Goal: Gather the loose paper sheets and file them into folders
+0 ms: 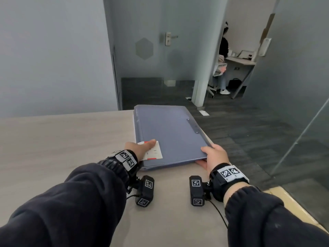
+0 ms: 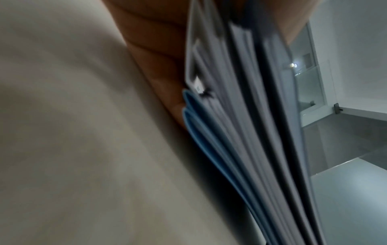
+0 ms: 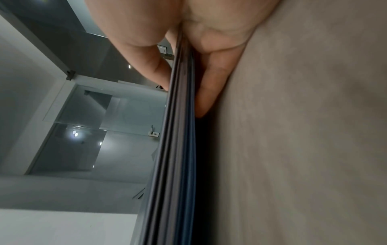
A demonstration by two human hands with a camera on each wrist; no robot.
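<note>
A stack of blue-grey folders (image 1: pixel 169 134) lies at the far right corner of the beige table (image 1: pixel 62 139), its far end reaching past the table edge. The top folder has a white label with red marks (image 1: pixel 154 152) near its front left corner. My left hand (image 1: pixel 142 148) grips the stack's front left corner, thumb on the label, fingers (image 2: pixel 155 69) beneath the layered folder edges (image 2: pixel 251 132). Gripping the front right corner is my right hand (image 1: pixel 213 154), thumb on top, fingers (image 3: pixel 211 82) under the folder stack (image 3: pixel 178 149).
The table's right edge (image 1: pixel 292 202) runs close to my right arm, with dark floor and a glass partition (image 1: pixel 302 131) beyond. A closed grey door (image 1: pixel 160 50) stands ahead. Another person sits at a desk (image 1: pixel 240 61) in the far room.
</note>
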